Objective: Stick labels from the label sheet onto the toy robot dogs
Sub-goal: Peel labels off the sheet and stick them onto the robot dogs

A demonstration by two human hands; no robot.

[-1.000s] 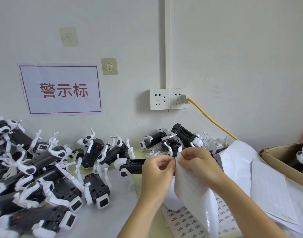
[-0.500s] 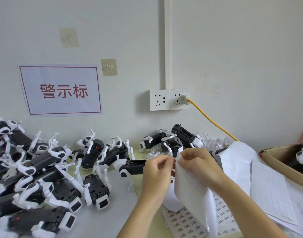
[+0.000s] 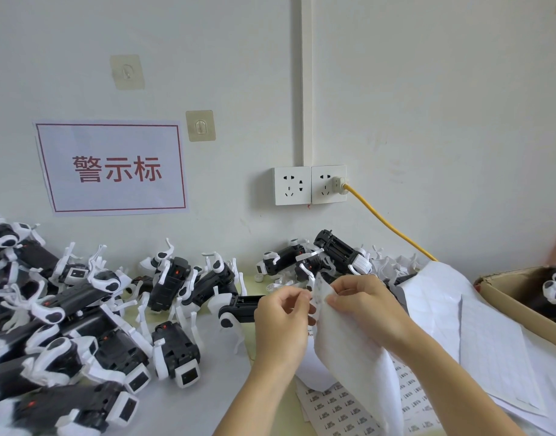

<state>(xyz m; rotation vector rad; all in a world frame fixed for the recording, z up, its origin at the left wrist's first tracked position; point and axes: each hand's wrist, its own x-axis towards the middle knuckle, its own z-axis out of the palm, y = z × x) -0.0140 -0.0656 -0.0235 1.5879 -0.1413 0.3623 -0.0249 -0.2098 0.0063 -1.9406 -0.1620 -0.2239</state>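
Label sheet [image 3: 349, 347] is held upright above the table, its top edge pinched by the right hand [image 3: 364, 305], while the left hand [image 3: 283, 319] has thumb and forefinger closed at that edge; peeling a label appears to be in hand. Next, it must be carried to the toy robot dog [image 3: 239, 309] just behind. Little room is left among the piled dogs [image 3: 81, 325] and the cardboard box [image 3: 522, 306].

Both hands, left hand [image 3: 281, 322] and right hand [image 3: 369, 305], pinch the label sheet [image 3: 349, 350] (top edge) at 6 o'clock; toy robot dogs [image 3: 81, 316] at 9.
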